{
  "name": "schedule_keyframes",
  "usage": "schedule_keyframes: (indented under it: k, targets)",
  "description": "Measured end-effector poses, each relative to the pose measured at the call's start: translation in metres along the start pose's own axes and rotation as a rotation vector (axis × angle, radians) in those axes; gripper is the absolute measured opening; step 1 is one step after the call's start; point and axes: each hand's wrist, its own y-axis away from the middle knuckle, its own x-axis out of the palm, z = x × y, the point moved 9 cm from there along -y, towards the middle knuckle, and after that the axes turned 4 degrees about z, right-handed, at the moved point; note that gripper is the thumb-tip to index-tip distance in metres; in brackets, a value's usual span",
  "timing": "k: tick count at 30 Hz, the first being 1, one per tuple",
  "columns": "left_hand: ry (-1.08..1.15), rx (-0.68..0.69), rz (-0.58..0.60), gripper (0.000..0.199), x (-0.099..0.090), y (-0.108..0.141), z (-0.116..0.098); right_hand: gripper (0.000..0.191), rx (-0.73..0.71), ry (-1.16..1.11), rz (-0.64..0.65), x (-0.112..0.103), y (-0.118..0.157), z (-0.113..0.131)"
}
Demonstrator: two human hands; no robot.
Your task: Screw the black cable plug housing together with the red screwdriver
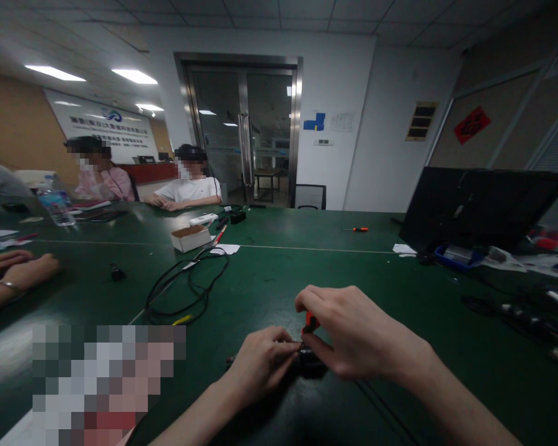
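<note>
My left hand is closed around a dark cylindrical object low in the middle of the view, with its fingertips near the object's upper side. Held in the closed fingers of my right hand is a small orange-and-black tool, its lower end over the dark object beside my left fingertips. The tip of the tool is too small to make out. A thin black cable runs along the table from under my right hand toward the bottom edge.
On the green table lie a coiled black cable, an open white box, an orange-handled screwdriver and a small black item. A monitor stands right. Other people sit left; a co-worker's hands rest there.
</note>
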Motion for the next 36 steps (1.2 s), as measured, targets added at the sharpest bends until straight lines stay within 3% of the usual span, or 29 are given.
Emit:
schedule_keyframes:
  k: [5, 9, 13, 20, 27, 31, 36]
  targets:
    - [-0.004, 0.008, -0.003, 0.026, -0.0001, 0.0003, -0.0008, 0.019, -0.017, -0.039, 0.047, 0.0036, -0.0005, 0.0034]
    - [-0.026, 0.007, -0.004, 0.025, 0.0015, 0.0004, 0.0002, 0.011, 0.016, 0.051, 0.006, 0.0025, -0.0036, -0.0014]
    - [-0.027, -0.005, -0.008, 0.024, 0.0019, 0.0006, 0.0021, 0.018, 0.023, 0.127, -0.028, 0.0015, -0.0047, -0.0039]
    - [0.003, -0.008, 0.016, 0.027, -0.0007, -0.0003, -0.0011, 0.015, -0.047, -0.044, 0.01, 0.0011, -0.002, 0.0027]
    - [-0.011, -0.014, 0.006, 0.026, -0.0008, -0.0006, -0.0011, 0.009, -0.015, 0.058, -0.028, 0.0026, -0.0049, -0.0013]
    - [-0.033, -0.013, 0.003, 0.024, -0.0001, 0.0001, 0.0001, 0.015, 0.009, 0.124, -0.044, 0.0035, -0.0048, -0.0043]
    - [0.007, -0.006, 0.01, 0.024, 0.0008, -0.0003, 0.0001, 0.012, -0.042, 0.013, -0.036, 0.001, -0.0023, 0.0006]
